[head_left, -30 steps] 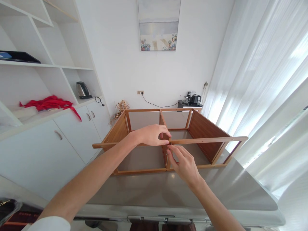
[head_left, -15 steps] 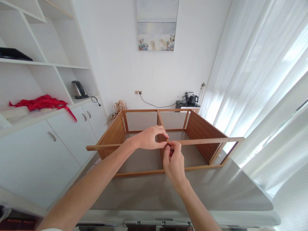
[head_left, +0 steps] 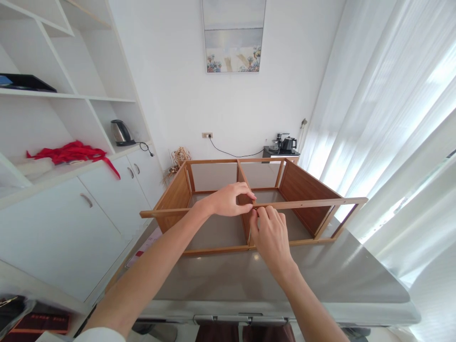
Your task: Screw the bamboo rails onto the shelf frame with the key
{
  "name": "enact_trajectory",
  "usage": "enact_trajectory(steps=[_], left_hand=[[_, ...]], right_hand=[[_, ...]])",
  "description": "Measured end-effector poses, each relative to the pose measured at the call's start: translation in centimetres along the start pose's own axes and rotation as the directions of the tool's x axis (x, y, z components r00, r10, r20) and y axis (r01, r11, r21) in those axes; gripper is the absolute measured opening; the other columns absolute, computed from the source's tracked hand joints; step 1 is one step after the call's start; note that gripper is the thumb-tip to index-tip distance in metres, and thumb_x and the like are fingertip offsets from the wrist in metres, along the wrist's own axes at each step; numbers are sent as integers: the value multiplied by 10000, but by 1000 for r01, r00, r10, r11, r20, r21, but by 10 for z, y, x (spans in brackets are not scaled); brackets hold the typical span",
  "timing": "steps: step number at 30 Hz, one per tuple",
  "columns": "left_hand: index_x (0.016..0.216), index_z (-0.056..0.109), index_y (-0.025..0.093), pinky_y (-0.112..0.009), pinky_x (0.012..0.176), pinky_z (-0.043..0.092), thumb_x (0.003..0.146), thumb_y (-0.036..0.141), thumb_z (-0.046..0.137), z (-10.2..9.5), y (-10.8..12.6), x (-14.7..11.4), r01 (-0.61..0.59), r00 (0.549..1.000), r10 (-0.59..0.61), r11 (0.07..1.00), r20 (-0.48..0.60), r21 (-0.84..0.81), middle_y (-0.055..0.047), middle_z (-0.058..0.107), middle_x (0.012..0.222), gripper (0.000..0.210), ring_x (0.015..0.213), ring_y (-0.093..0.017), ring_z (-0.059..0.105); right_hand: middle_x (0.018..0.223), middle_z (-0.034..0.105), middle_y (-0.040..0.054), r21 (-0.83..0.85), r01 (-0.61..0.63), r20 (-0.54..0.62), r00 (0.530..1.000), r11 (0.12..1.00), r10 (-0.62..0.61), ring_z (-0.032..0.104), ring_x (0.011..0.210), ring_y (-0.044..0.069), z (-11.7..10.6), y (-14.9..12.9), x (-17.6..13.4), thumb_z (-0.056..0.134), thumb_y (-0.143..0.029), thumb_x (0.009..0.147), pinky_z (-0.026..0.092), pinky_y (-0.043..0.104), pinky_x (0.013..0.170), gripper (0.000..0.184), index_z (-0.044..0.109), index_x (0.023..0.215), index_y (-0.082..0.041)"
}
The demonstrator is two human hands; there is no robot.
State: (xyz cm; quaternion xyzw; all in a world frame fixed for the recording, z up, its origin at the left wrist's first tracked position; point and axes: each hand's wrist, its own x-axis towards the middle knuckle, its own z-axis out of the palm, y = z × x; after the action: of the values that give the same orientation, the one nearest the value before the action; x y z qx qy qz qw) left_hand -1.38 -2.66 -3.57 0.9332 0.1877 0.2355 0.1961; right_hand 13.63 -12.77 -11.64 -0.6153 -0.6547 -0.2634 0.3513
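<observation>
A brown wooden shelf frame (head_left: 313, 204) lies on the grey table, with slatless side panels and a middle divider (head_left: 245, 227). My left hand (head_left: 231, 199) reaches over the near upper rail, its thumb and fingers closed about the joint where the divider meets that rail. Just right of it, my right hand (head_left: 272, 235) has thumb and fingertips pinched together against the near face of the same joint. Whatever sits between the right fingertips is hidden or too small to name.
The grey table (head_left: 342, 275) extends beneath the frame. A pink and white printed sheet (head_left: 144, 247) lies at its left. White cabinets (head_left: 53, 228) stand left, bearing a kettle (head_left: 121, 133) and red cloth (head_left: 71, 153). Curtains (head_left: 374, 118) hang right. A coffee maker (head_left: 283, 143) stands behind.
The view has shifted slightly. My right hand has turned, its knuckles now more over the top and its fingers against the rail. My left hand stays at the joint.
</observation>
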Motion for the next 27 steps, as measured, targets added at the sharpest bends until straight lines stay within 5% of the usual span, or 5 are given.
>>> enact_trajectory(steps=[8, 17, 27], left_hand=[[1114, 685, 241, -360, 999, 492, 885, 330, 614, 2, -1, 0, -2, 1000, 2, 1000, -2, 15, -45, 665, 1142, 256, 1060, -198, 638], [1141, 687, 244, -359, 1003, 489, 912, 267, 559, 2, -1, 2, -43, 999, 44, 997, -9, 71, -47, 678, 1128, 263, 1063, -195, 630], [1115, 692, 244, -353, 973, 503, 908, 265, 548, 2, -1, 0, -8, 1000, 9, 998, -16, 68, -39, 679, 1108, 254, 1022, -188, 642]], right_hand=[[719, 583, 19, 54, -71, -27, 997, 996, 72, 522, 670, 171, 2, 7, 1, 426, -315, 1054, 306, 320, 707, 310, 519, 780, -205], [712, 609, 14, 3, -75, -88, 993, 997, 75, 555, 665, 172, 1, -3, 2, 459, -190, 1008, 308, 328, 708, 221, 530, 800, -207], [850, 697, 8, 362, -157, 0, 986, 919, 169, 596, 709, 156, 2, -1, 0, 498, -243, 981, 356, 284, 704, 96, 565, 917, -215]])
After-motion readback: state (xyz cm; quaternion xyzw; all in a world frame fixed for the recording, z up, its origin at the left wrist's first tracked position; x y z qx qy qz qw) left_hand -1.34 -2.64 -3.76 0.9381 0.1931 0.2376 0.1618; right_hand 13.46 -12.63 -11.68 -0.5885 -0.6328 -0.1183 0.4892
